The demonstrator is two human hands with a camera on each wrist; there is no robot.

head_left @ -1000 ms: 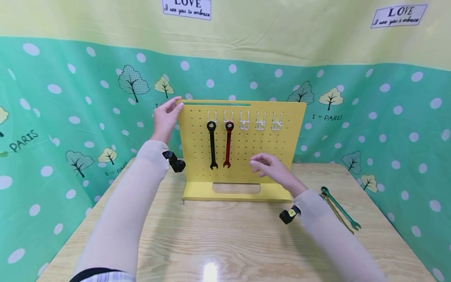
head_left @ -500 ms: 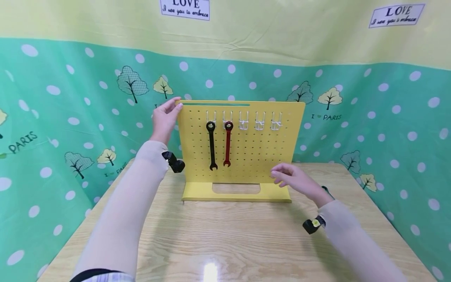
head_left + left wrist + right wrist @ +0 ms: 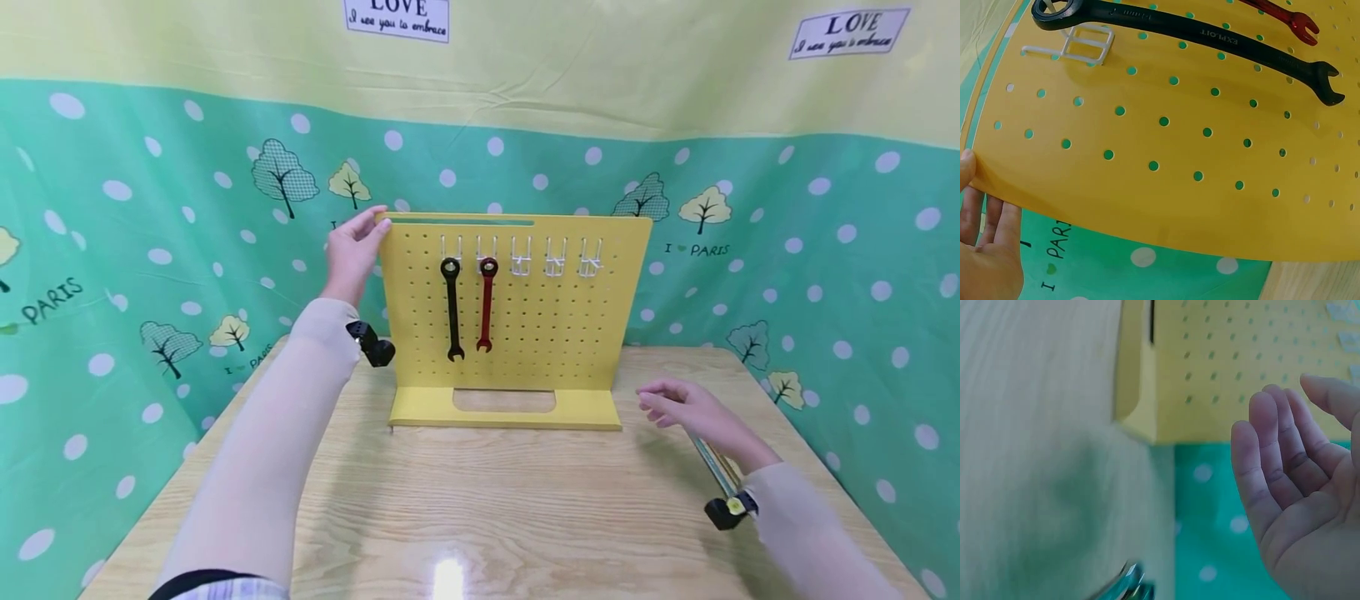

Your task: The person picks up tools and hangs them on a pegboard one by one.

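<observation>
A yellow pegboard stands upright on the table. My left hand pinches its upper left corner, thumb on the front and fingers behind, as the left wrist view also shows. A black combination wrench and a red one hang by their ring ends from the two leftmost hooks. To the right of the board, my right hand hovers over the table with relaxed fingers and nothing in it. Under its wrist lie a green wrench and a gold wrench, partly hidden by the hand and forearm.
White wire hooks without wrenches line the board's upper right. The board's base has a lip along its front. A wooden table extends before it, and a dotted green curtain hangs behind and at the sides.
My right hand has moved right and down, from in front of the board to over the table near the loose wrenches. My left hand stays at the corner.
</observation>
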